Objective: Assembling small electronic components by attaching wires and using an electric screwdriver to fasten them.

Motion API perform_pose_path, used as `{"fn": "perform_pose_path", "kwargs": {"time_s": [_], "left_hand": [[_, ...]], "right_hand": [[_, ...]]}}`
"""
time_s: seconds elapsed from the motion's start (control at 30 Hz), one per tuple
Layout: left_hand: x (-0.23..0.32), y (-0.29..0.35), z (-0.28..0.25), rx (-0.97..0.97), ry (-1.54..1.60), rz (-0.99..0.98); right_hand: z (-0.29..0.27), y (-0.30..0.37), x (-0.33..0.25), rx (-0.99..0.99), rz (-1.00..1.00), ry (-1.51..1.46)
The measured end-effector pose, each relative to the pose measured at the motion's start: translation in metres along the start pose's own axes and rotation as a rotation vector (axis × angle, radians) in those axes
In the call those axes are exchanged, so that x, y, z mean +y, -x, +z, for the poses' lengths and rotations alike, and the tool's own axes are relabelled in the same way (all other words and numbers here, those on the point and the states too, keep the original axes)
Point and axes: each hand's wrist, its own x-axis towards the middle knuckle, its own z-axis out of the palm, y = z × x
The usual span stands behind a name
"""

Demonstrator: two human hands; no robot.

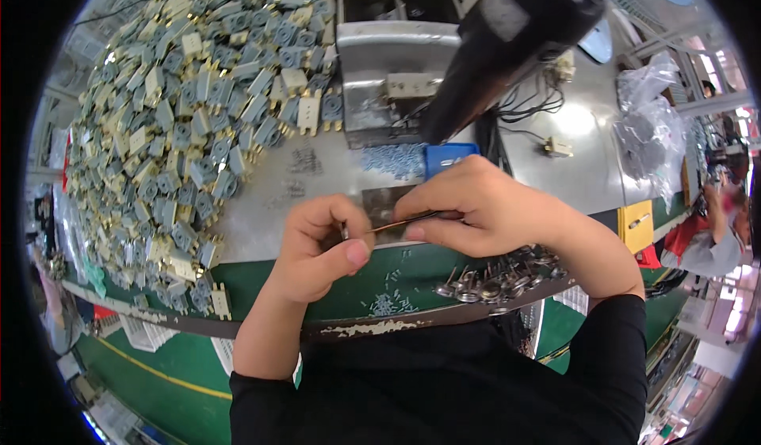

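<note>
In front of my body, my left hand is closed, thumb against curled fingers. A small dark piece shows at its fingertips, too small to name. My right hand pinches a thin wire, dark with a copper-coloured stretch, that runs across to my left fingertips. A small dark metal plate lies just beyond the hands. Below my right hand sits a cluster of round metal parts with dark leads. Small silver screws lie on the green mat near the table edge.
A large heap of grey and cream plug-like parts covers the left. Behind my hands stand a metal machine, a blue tray and pale blue small pieces. A black cylindrical tool hangs overhead. At right, a person sits nearby.
</note>
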Motion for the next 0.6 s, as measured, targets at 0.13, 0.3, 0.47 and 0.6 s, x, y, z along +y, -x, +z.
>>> {"fn": "perform_pose_path", "kwargs": {"time_s": [0.13, 0.3, 0.47, 0.6], "left_hand": [[0.005, -0.005, 0.000, 0.005, -0.332, 0.137], [0.016, -0.014, 0.000, 0.037, -0.963, 0.205], [0.000, -0.011, 0.015, -0.046, -0.197, -0.086], [-0.004, -0.012, 0.015, -0.090, -0.067, -0.097]], "right_hand": [[0.005, 0.000, 0.001, 0.120, -0.225, 0.303], [0.007, 0.003, -0.002, 0.220, -0.260, 0.452], [-0.003, 0.004, -0.007, 0.136, -0.116, 0.082], [-0.005, 0.003, -0.009, 0.113, -0.027, -0.060]]}}
